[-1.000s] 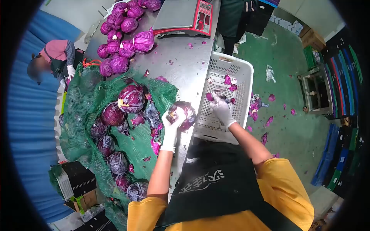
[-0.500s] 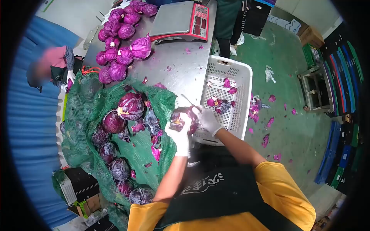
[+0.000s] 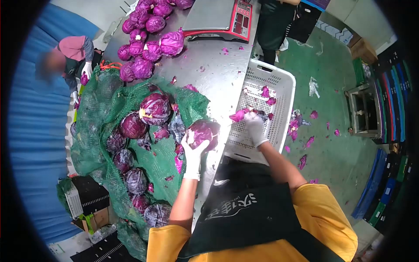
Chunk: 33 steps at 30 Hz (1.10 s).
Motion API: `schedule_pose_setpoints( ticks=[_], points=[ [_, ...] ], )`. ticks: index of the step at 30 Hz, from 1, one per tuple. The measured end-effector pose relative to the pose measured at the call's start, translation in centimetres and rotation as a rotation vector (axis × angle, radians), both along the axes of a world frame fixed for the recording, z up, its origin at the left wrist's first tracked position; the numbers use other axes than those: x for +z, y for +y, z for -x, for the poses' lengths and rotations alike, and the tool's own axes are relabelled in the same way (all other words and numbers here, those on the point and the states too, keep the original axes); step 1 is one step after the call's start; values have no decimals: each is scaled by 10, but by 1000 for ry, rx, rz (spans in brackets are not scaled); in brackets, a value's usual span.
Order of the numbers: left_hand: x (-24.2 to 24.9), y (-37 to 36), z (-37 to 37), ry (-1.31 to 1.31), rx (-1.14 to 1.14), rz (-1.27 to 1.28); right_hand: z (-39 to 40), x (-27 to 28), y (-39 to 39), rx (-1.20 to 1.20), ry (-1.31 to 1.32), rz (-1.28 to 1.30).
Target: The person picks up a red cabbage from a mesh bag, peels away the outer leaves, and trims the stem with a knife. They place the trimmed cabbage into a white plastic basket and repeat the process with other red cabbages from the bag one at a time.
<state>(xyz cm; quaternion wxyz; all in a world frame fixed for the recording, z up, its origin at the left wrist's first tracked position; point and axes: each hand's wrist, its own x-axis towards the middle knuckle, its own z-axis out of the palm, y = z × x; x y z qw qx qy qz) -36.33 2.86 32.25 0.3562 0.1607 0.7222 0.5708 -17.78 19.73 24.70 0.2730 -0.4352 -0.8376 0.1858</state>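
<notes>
In my gloved left hand rests a red cabbage, its fingers and thumb spread around the near side, over the metal table beside the green net. My gloved right hand is over the white plastic crate, with a purple cabbage leaf at its fingertips; the fingers look closed, though partly hidden. Leaf scraps lie inside the crate. To the left, several dark, untrimmed red cabbages sit on the open green net.
Bright trimmed cabbages are grouped on the metal table, near a red scale. A co-worker in pink bends at the left; another person in a dark apron stands behind the crate. Leaf scraps litter the green floor.
My right hand has moved off the cabbage to the right, over the crate, with a leaf at its fingers. My left hand still holds the cabbage, slightly farther left. The view has shifted.
</notes>
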Motion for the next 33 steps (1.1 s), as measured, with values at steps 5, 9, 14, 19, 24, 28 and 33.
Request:
schedule_pose_setpoints(
  ticks=[5,9,14,19,24,28,33],
  points=[
    [19,19,5,418,-221,8,-8,87,4,-38,136,395],
    [53,40,-6,694,-427,187,31,99,-34,158,11,308],
    [46,33,5,779,-588,115,26,33,-6,103,-123,-176],
    [47,16,33,491,-646,370,-35,34,26,-210,-4,533],
    [46,34,-1,486,-401,297,-1,61,-3,260,97,90],
    [67,55,-8,486,-583,313,20,107,-5,405,-19,153],
    [32,48,-5,867,-686,278,28,84,9,521,-136,28]
  ],
)
